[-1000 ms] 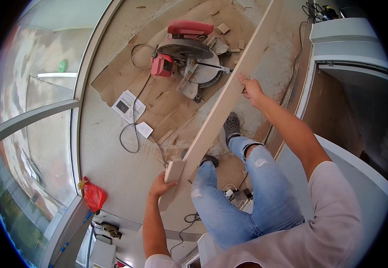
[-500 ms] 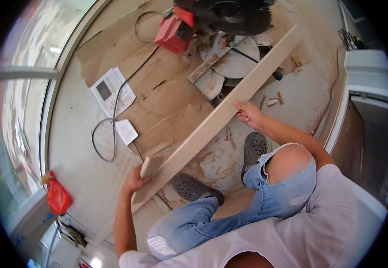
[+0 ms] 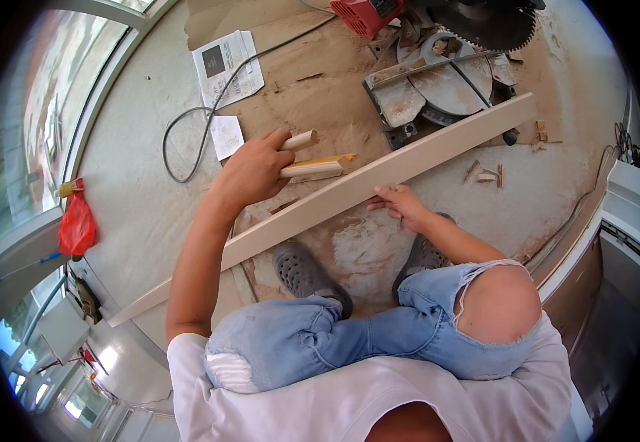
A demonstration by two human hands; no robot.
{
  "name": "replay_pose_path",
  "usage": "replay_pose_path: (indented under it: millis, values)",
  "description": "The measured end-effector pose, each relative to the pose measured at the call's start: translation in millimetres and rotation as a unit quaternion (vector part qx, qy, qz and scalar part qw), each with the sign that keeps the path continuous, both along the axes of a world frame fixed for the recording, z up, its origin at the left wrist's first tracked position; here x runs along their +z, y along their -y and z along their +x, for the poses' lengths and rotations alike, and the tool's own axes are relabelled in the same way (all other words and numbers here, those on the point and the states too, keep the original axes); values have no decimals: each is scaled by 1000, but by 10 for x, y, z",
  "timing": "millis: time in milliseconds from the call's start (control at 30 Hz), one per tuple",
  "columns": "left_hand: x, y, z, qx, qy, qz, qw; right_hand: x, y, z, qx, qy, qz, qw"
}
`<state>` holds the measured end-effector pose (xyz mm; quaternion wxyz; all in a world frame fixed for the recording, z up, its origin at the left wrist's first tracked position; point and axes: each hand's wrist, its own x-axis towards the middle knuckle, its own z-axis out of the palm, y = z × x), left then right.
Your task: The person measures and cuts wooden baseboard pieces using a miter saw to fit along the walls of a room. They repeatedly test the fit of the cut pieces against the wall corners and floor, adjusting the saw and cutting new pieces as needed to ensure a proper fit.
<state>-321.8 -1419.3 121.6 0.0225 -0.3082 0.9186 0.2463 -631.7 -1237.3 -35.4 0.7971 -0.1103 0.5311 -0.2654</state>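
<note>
A long pale wooden board [image 3: 379, 180] runs diagonally from the lower left to the saw's base at the upper right. My right hand [image 3: 406, 208] is at its near edge, thumb against the wood and fingers bent below it. Above the board, my left hand [image 3: 256, 168] is closed round short pale wooden pieces [image 3: 311, 169] that stick out to the right; a thin yellow strip shows along one. How these pieces join is hidden by my fingers. The mitre saw [image 3: 445, 88] stands beyond the board, its toothed blade [image 3: 500, 26] raised.
Dusty cardboard [image 3: 298, 96] lies under the saw. A black cable [image 3: 167, 151] loops past printed sheets [image 3: 228, 68]. Wood offcuts [image 3: 488, 175] lie right of my hand. My grey clogs [image 3: 307, 272] are close to the board. A red plastic bag [image 3: 77, 225] hangs at far left.
My left hand has lifted off the board and moved up and right with the short wooden pieces. The view has shifted, and the board lies at a flatter slant. My right hand stays at its edge.
</note>
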Motion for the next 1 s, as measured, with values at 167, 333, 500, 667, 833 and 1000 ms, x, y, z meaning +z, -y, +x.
replay_pose_path:
  millis: [167, 333, 500, 667, 833, 1000]
  values:
    - [-385, 30, 3, 27, 75, 47, 996, 22, 183, -590, -214, -66, -63, 973]
    - [-828, 108, 275, 96, 130, 78, 984, -73, 279, -1121, -401, -95, -108, 905]
    - [-1135, 176, 448, 118, 173, 26, 978, 2, 277, -737, -341, -79, -99, 932]
    - [-1334, 272, 588, 119, 139, -2, 983, -102, 200, -120, -89, -12, -117, 989]
    - [-1350, 149, 635, 134, 126, -8, 983, 53, 341, 437, 75, 10, -81, 994]
    - [-1293, 72, 579, 184, 54, -14, 981, -15, 335, 416, 116, -19, -115, 986]
